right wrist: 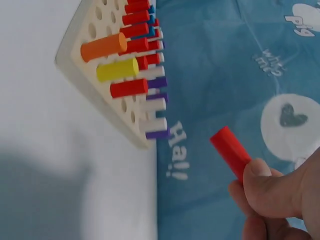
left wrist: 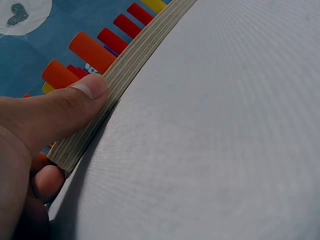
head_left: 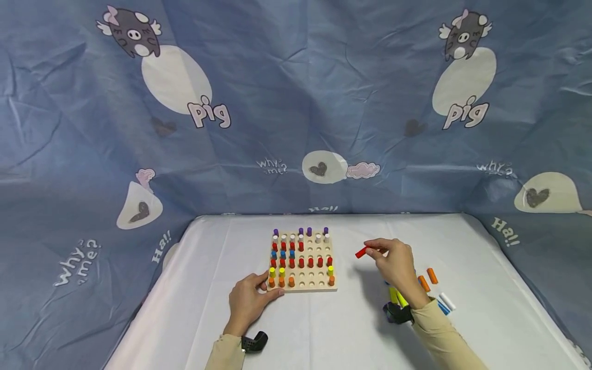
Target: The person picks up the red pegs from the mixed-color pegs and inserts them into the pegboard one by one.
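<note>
A wooden pegboard lies on the white table, with rows of purple, white, red, blue, yellow and orange pegs standing in its holes. My left hand grips the board's near left corner. In the left wrist view the thumb presses the plywood edge beside two orange pegs, and curled fingers show at the corner below. To the right of the board, my right hand pinches a red peg between thumb and fingers, raised over the table. One end of that peg sticks out toward the board.
Loose pegs lie on the table at the right, partly hidden under my right forearm: orange, yellow, white and blue. A blue printed cloth hangs behind the table and along its sides.
</note>
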Demonstrator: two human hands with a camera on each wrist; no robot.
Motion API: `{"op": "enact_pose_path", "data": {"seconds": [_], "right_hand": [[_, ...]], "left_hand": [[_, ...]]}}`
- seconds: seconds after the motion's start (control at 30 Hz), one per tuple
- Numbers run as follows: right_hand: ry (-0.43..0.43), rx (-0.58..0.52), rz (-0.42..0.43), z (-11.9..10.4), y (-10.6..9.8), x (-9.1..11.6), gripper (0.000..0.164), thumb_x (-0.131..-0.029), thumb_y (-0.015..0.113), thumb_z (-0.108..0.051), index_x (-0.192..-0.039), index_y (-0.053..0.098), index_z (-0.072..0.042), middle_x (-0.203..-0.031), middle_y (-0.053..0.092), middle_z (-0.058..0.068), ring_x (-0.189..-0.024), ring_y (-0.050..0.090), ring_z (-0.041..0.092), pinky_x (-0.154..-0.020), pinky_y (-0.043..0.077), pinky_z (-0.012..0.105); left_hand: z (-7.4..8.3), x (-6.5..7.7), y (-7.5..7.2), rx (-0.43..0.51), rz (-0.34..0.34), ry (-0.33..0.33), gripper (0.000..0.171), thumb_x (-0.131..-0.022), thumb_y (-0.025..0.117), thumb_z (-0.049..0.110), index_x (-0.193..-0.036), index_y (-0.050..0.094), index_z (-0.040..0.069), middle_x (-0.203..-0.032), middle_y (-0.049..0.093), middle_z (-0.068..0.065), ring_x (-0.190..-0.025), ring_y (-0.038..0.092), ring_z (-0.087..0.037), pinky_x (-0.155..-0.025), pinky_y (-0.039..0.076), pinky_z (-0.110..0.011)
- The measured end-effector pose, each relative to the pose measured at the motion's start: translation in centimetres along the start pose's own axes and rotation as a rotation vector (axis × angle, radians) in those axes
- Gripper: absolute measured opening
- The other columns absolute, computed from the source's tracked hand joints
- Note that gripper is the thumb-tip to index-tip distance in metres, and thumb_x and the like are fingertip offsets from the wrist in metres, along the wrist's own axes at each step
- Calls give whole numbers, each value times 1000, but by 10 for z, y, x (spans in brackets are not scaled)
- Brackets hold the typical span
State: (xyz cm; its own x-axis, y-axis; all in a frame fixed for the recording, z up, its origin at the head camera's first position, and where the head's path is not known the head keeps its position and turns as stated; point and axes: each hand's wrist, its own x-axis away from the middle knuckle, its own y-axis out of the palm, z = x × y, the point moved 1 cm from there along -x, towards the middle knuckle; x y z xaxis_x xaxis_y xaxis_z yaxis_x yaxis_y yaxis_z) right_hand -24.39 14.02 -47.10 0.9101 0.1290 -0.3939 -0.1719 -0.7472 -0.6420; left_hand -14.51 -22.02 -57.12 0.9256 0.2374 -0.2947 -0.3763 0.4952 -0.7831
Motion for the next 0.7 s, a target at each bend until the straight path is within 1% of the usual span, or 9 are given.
{"op": "enact_pose_path", "data": {"seconds": [0.1,0.27,0.4,0.53,0.63,0.7], "right_hand": [[22,-33,-26,-8,13,-8,11,-88,87,-12,-99,86,-10,-85,81,6,-66,63,15,-56,37,28],[67,-72,-58,-17,35,-22,7,-87,88,-12,-91,86,-8,-80,80,6,-60,60,10,-55,39,27],[71,-74,-61,-23,50,-32,6,-86,88,-13,-89,86,-7,-79,80,7,-57,56,12,-55,37,28],[53,-66,-30,-25,64,-40,5,-85,89,-14,-87,87,-9,-79,81,6,-62,61,16,-59,37,30],[34,-70,-11,-26,74,-45,6,-84,89,-14,-87,87,-9,-78,80,6,-67,68,19,-62,41,32],[28,-75,-9,-28,80,-47,6,-84,89,-13,-86,87,-8,-76,80,6,-66,69,21,-63,42,33]], "left_hand": [[0,0,-1,-2,4,3,76,-69,97,55,-127,78,11,-69,54,11,-57,37,-5,-55,29,-25],[1,-1,-2,-5,-4,-1,76,-69,96,55,-127,78,10,-69,54,12,-58,38,-5,-56,30,-24],[1,-1,-1,-4,-3,-1,76,-69,96,55,-127,78,9,-69,53,12,-57,38,-5,-55,29,-24],[1,-2,-1,1,0,3,75,-69,96,55,-126,79,9,-69,53,12,-57,38,-5,-55,29,-24],[0,-1,0,2,-1,8,75,-69,96,55,-126,79,10,-70,54,12,-57,38,-4,-55,29,-23],[-1,0,0,3,-2,11,74,-69,96,56,-126,79,10,-70,55,12,-57,38,-3,-55,30,-23]]}}
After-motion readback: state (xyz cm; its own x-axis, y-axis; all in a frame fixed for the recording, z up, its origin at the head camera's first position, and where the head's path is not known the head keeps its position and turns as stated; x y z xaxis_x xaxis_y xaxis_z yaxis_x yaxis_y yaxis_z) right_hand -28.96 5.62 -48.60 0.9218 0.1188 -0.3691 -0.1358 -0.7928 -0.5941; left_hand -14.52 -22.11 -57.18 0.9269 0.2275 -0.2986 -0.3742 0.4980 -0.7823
